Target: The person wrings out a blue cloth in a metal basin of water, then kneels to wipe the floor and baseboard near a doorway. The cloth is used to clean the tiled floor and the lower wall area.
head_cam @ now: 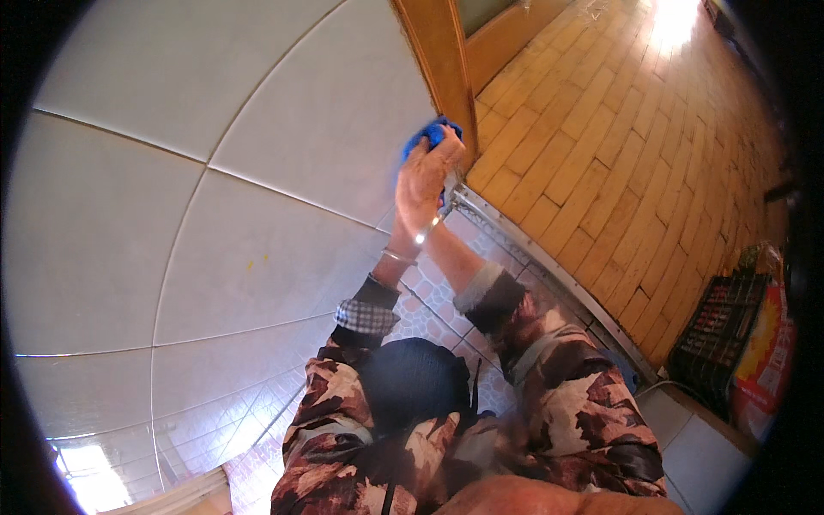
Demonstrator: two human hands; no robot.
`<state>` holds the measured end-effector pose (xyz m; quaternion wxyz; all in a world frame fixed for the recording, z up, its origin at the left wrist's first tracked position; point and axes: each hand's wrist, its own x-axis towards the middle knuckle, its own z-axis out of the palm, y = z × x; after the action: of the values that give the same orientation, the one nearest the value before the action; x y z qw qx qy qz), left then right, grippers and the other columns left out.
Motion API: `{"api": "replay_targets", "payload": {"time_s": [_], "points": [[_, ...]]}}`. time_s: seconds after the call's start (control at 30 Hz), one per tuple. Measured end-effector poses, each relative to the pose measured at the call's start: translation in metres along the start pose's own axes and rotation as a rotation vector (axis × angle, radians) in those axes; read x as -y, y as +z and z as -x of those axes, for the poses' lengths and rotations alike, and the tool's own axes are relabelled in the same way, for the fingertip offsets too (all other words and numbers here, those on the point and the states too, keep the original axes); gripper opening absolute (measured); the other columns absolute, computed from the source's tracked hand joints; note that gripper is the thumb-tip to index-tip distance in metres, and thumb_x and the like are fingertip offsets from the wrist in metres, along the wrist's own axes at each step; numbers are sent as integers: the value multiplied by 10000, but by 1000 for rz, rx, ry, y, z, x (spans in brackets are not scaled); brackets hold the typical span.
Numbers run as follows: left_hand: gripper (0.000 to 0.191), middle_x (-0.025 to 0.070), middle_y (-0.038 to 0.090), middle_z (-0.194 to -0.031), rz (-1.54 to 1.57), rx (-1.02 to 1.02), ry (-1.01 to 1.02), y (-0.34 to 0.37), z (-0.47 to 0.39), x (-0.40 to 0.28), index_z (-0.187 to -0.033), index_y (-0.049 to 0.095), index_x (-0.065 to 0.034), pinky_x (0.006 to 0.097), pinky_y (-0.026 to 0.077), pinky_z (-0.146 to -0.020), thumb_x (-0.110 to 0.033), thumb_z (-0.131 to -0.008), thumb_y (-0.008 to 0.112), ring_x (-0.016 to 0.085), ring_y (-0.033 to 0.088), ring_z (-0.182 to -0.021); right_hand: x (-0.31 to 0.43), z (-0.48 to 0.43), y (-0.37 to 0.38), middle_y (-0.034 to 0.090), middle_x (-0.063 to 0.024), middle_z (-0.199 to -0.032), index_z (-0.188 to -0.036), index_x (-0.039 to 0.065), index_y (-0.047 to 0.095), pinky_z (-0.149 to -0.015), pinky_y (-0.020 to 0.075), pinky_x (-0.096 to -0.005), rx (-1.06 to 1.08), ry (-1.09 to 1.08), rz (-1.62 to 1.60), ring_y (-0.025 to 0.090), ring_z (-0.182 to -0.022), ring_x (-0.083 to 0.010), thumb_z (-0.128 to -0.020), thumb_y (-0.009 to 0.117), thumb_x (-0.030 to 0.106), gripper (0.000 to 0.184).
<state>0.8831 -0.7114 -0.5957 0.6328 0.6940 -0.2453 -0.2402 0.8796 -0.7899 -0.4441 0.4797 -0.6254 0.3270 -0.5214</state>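
Note:
A blue cloth (pixel 434 132) is bunched under the fingers of my right hand (pixel 426 177). It presses against the white wall tiles (pixel 322 122), where they meet the foot of a wooden door frame (pixel 450 77). My left hand (pixel 402 238) lies beneath the right one and is mostly hidden, so its fingers cannot be made out. Each wrist wears a metal bangle. Just right of my hands, the end of a metal threshold strip (pixel 515 235) meets the frame.
Beyond the strip runs a wooden plank floor (pixel 579 161). Patterned floor tiles (pixel 438 290) lie below my arms. At the right stand a dark basket-like item (pixel 718 328) and a red and yellow printed bag (pixel 766 360). A pale wooden edge (pixel 187 496) shows at bottom left.

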Motion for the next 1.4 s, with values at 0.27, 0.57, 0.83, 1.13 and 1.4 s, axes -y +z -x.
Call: {"api": "replay_targets", "payload": {"time_s": [0.27,0.57,0.83,1.13,1.4], "points": [[290,147,680,-963,695,-296,-16,-5,66,-114,-1094,661,-12,372,528,-830,-232,-905,650,207,662,-923,76,14,-37,505,-198,-1088,-1055,15,511,-955,363,-481,133,-359,-157,491,-1075,-361,-832,616,38,247],[465,106,522,-1291,95,-86,96,2,33,-41,-1373,423,-32,386,428,-1018,-337,-1023,426,237,533,-1144,47,4,-34,475,-233,-934,-973,-10,485,-830,398,-462,180,-130,-41,471,-926,-400,-814,603,29,202],[286,190,664,-1036,-290,-257,263,-11,66,-68,-1126,577,9,386,541,-779,-154,-894,620,315,666,-919,15,27,-19,484,-250,-1020,-1016,-29,454,-836,409,-482,102,44,-31,503,-949,-409,-885,586,114,235],[595,118,417,-1445,726,-257,150,-10,104,-232,-1453,333,-66,414,439,-1047,-443,-1000,413,284,480,-1284,142,-8,-24,492,-163,-980,-1000,13,518,-780,447,-443,296,-630,-384,511,-910,-337,-764,709,106,318],[551,77,504,-1343,753,-291,54,25,87,-175,-1387,416,-55,386,431,-1029,-401,-970,513,238,515,-1229,76,-11,-43,509,-126,-831,-889,77,516,-618,470,-400,257,-743,-256,541,-769,-302,-533,815,116,467]]}}
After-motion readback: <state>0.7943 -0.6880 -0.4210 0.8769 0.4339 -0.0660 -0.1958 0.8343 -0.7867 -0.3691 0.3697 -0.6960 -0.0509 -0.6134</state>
